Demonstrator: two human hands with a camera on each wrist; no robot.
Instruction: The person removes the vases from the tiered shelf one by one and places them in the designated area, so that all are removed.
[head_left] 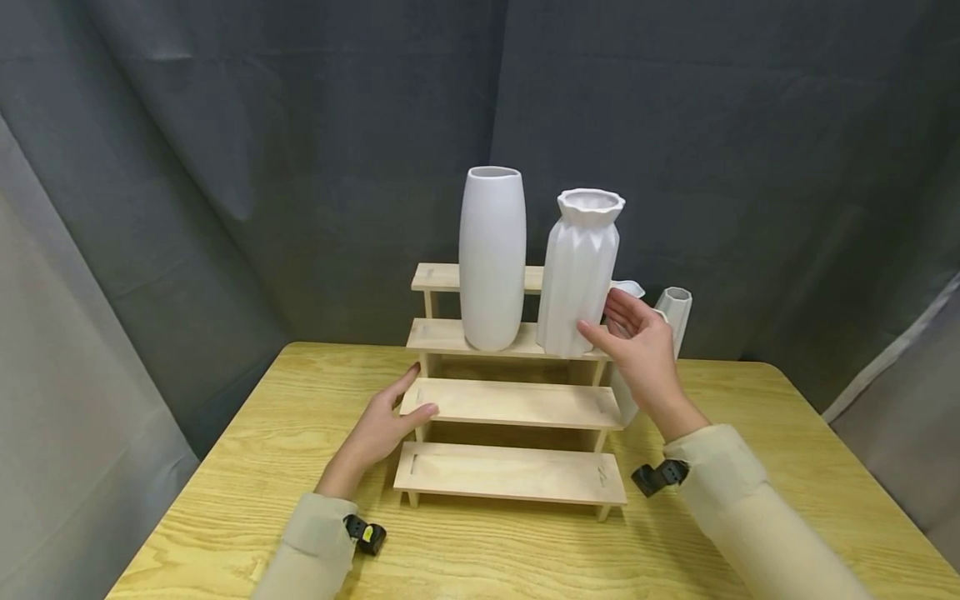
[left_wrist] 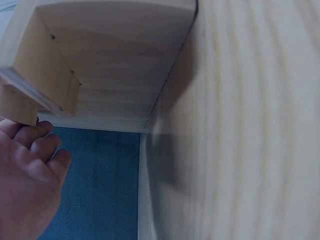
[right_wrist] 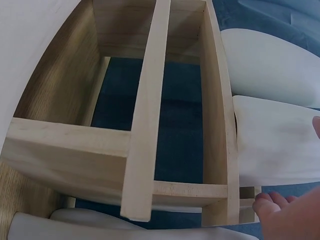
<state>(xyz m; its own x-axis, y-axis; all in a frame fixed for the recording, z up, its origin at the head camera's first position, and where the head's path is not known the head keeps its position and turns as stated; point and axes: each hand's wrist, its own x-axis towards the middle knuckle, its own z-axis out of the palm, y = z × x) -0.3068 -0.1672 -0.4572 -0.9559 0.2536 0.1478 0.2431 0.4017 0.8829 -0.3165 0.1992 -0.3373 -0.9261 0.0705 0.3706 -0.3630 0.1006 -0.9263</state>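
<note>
1. Left hand (head_left: 378, 423) grips the wooden stand (head_left: 510, 472) at its left edge.
2. Smooth vase (head_left: 492, 258), second tier from top: probably slippery.
3. Pleated vase (head_left: 574, 279) beside it: likely fragile; hold round the body.
4. Right hand (head_left: 647, 348), spread wide at its lower right.

On the stand (head_left: 510, 471) (itself on the table (head_left: 225, 500)), one vase (head_left: 492, 258) stands left of a second vase (head_left: 576, 287).

Hands (left_wrist: 27, 180) (right_wrist: 292, 215) cropped in wrist views, rightmost vase (head_left: 677, 310) partly hidden
</note>
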